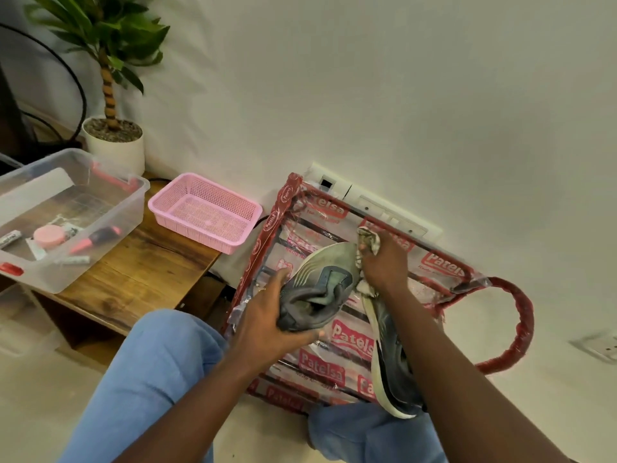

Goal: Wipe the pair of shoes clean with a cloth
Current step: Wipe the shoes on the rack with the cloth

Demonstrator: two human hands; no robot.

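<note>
My left hand (pixel 267 315) grips a grey sneaker (pixel 320 282) by its heel and collar, toe pointing away from me, held above a clear plastic bag with red print (pixel 320 355). My right hand (pixel 384 262) holds a crumpled whitish cloth (pixel 369 240) against the right side of the toe. The second grey sneaker (pixel 394 365) with a white sole lies on its side on the bag, partly under my right forearm.
A pink mesh basket (pixel 205 212) sits on the corner of a low wooden table (pixel 140 272) at left. A clear plastic bin (pixel 66 215) with small items stands beside it, a potted plant (pixel 113 142) behind. My blue-trousered knees fill the foreground.
</note>
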